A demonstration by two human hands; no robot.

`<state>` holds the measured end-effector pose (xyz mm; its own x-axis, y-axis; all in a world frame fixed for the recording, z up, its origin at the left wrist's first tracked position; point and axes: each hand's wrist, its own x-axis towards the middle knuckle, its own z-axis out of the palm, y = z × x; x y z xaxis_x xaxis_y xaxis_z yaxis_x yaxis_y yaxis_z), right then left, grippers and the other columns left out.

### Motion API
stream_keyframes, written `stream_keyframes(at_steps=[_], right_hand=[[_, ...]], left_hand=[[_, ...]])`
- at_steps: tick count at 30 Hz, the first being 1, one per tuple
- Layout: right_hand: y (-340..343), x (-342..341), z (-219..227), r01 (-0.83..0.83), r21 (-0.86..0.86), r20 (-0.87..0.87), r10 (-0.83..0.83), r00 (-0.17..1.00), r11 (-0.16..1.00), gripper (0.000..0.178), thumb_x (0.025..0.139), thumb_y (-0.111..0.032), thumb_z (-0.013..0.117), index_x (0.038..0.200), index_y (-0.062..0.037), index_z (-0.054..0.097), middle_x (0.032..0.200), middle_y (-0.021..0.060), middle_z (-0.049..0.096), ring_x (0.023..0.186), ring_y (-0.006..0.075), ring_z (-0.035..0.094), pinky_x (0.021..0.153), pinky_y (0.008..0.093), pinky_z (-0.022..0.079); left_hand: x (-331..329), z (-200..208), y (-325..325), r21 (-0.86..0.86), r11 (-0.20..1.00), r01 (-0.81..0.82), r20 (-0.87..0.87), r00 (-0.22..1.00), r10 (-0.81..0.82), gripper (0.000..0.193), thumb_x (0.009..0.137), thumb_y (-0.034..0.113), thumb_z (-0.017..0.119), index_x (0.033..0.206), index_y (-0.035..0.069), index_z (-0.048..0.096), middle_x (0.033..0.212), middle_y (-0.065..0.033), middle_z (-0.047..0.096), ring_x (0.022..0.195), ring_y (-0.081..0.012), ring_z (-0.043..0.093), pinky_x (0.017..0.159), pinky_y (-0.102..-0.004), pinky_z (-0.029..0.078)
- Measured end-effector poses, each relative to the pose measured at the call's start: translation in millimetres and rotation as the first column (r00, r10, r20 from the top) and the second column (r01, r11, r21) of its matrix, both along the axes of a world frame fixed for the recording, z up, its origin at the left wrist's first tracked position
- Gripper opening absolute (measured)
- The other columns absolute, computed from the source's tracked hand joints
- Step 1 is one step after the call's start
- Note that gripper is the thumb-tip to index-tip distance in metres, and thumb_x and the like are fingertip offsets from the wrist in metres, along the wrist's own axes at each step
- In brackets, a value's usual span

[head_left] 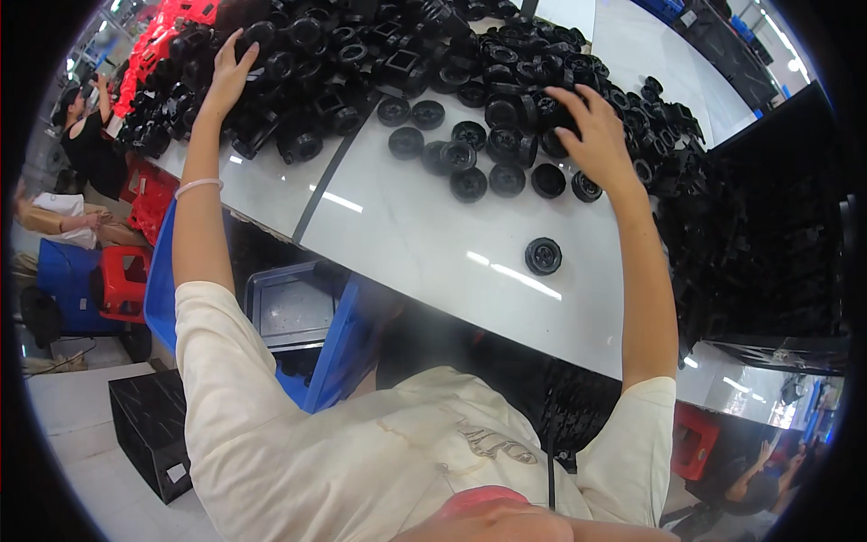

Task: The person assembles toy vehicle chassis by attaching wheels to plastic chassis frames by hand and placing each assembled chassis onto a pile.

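Note:
My left hand (232,76) reaches to the left side of a heap of black moulded plastic parts (402,68), fingers apart and nothing visibly held. On the right, my right hand (598,135) hovers at the edge of a pile of black toy wheels (506,110). Its thumb and fingers are spread and curved around the nearest wheels; whether it touches one I cannot tell. Several loose wheels (468,184) lie in front of the pile on the white tabletop (424,244). A single wheel (544,256) lies apart, nearer to me.
Red plastic parts (163,45) are heaped at the far left. Below the table edge stands a blue bin (336,348) with a clear tray (293,307). A dark crate (768,226) borders the right side. Another person (90,144) sits at the left near a red stool (122,282).

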<state>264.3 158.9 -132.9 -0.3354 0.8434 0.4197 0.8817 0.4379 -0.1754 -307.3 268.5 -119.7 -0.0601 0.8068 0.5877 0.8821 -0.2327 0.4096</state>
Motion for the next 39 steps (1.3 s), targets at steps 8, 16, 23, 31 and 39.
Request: stream_keyframes(at_steps=[8,16,23,31,39], right_hand=[[-8,-12,-18,-0.017,0.036,0.187,0.01,0.982,0.999,0.047,0.082,-0.018,0.063,0.128,-0.0196,0.052,0.139,0.0112,0.042,0.134,0.0298,0.033,0.108,0.0478,0.026],[-16,-16,-4,-0.052,-0.053,0.152,0.059,0.987,0.997,0.048,0.079,-0.013,0.063,0.126,-0.0177,0.053,0.138,0.0115,0.042,0.133,0.0308,0.033,0.109,0.0438,0.025],[-10,-36,1,-0.01,0.015,0.209,0.007,0.978,1.0,0.038,0.076,-0.011,0.062,0.114,-0.0112,0.057,0.125,0.0119,0.049,0.123,0.0296,0.041,0.105,0.0432,0.028],[-15,-41,13,-0.064,0.233,0.174,0.023,0.984,0.97,0.04,0.074,-0.014,0.067,0.114,-0.0134,0.06,0.11,0.0125,0.054,0.106,0.0296,0.05,0.093,0.0395,0.037],[-92,-11,31,0.12,0.022,-0.216,-0.113,0.97,0.992,0.034,0.078,-0.005,0.065,0.111,-0.0131,0.064,0.105,0.0118,0.047,0.096,0.0274,0.052,0.085,0.0326,0.043]], left_hand=[[20,-21,-25,0.282,0.881,-0.381,0.024,0.921,0.39,0.062,0.088,0.063,0.046,0.137,0.026,0.041,0.153,-0.0153,0.021,0.142,-0.0367,0.013,0.104,-0.0667,0.008],[-74,-39,-6,-0.032,0.852,-0.523,0.487,0.736,0.471,0.096,0.074,0.076,0.051,0.149,0.025,0.021,0.151,-0.0329,-0.008,0.14,-0.0502,0.009,0.108,-0.0627,0.015],[-116,-52,32,-0.065,0.973,-0.221,0.13,0.965,0.228,0.049,0.086,0.059,0.052,0.123,0.028,0.061,0.156,-0.0164,-0.007,0.139,-0.0426,0.019,0.114,-0.0415,0.02],[-91,-38,5,-0.014,0.961,-0.275,0.131,0.953,0.274,0.053,0.086,0.062,0.05,0.126,0.027,0.057,0.155,-0.0149,0.004,0.139,-0.0403,0.022,0.112,-0.0489,0.022],[-123,-36,-16,0.475,0.832,-0.288,-0.408,0.765,0.498,0.034,0.089,0.035,0.059,0.108,0.007,0.063,0.12,-0.0231,0.052,0.115,-0.04,0.044,0.099,-0.0481,0.036]])
